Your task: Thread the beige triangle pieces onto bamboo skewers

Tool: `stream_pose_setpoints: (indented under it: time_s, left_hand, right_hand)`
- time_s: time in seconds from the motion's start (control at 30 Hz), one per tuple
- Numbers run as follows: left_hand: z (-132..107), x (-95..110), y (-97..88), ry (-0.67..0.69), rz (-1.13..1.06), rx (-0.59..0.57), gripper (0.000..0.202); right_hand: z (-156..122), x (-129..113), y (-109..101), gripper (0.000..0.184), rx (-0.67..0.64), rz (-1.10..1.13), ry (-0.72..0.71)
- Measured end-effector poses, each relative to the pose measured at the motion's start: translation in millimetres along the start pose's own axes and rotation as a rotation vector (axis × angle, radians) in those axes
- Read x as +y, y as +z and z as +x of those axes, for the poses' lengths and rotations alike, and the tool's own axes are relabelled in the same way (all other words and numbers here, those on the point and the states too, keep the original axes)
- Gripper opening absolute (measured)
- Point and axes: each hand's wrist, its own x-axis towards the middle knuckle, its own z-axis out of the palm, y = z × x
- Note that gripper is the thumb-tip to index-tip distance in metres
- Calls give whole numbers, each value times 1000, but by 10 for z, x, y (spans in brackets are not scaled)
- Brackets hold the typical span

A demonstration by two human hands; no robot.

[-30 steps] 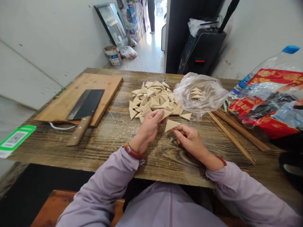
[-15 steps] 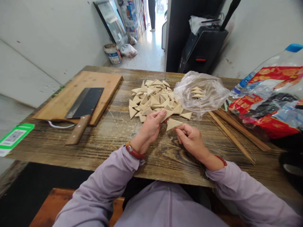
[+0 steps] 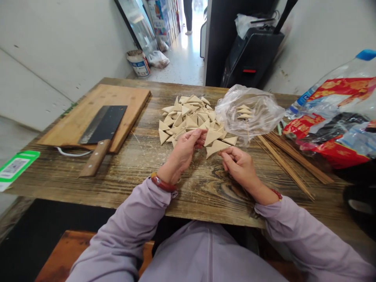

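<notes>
Fingers of the left hand (image 3: pixel 185 149) and right hand (image 3: pixel 239 166) are narrowed above the wooden table (image 3: pixel 132 176). Farther off lies a beige pile (image 3: pixel 188 117). The upper triangle (image 3: pixel 212 136), covered by left fingers earlier, now shows fully at their tips, its hold uncertain; the right fingers pinch the nearer triangle (image 3: pixel 216 147), now tilted flatter, so both edges nearly face.

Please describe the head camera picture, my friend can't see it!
A person's right hand holds a tan triangle, the left hand close by, at a pile of similar triangles on a wooden table. A cleaver lies on a cutting board at left; a plastic bag and thin sticks lie at right.
</notes>
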Motion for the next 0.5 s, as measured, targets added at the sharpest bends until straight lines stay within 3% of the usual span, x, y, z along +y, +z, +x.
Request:
stream_pose_setpoints:
  time_s: [0.2,0.5]
  left_hand:
    - [-18,-75,24,-34,18,-149,34]
    - [2,-96,9,46,24,-45,32]
  right_hand:
    - [4,16,12,26,-36,-22,0]
    - [-57,20,54,22,-81,-94,-39]
